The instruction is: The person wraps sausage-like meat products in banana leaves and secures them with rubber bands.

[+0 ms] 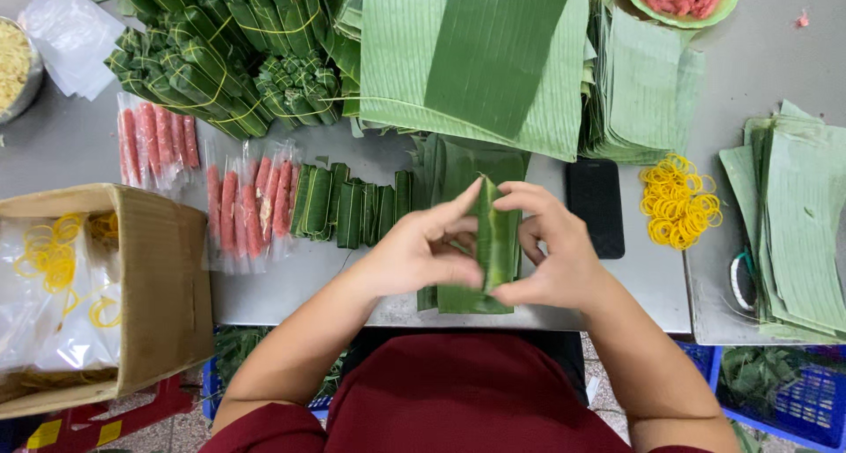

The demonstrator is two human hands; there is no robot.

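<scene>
**Both hands fold a leaf parcel at a steel bench**

Through the head camera I see the left hand (414, 255) and the right hand (546, 255) closed together on a narrow leaf-wrapped roll (495, 241), fingertips pinching its pointed upper end while the thumbs press its glossy, ribbed sides. The roll stands nearly upright just above a short stack of dark green leaf strips (467, 299) lying on the grey metal table (291, 290), at its near edge.

Just left of the grip, a row of finished leaf parcels (348, 208) lies side by side, small, squarish and ridged. Beyond them to the left, clear plastic sleeves (251, 208) hold pink, finger-shaped meat sticks. Farther left, an open cardboard box (159, 285) contains clear bags of yellow rubber bands.

Just right of the grip lies a flat black phone (595, 206), and past it a loose heap of yellow rubber bands (679, 202). Well to the right, pale matte leaf sheets (802, 215) are stacked in an overlapping pile.

Beyond the hands, broad banana leaves (476, 56) are spread flat, finely veined, with a stack of cut rectangles (643, 92) to their right. Up and left sits a mound of tied parcel bundles (220, 65), bound with yellow bands. At the far right corner, a green bowl (718, 12) holds pink meat pieces; at the far left, a metal bowl (31, 83) holds pale yellow shreds.
</scene>
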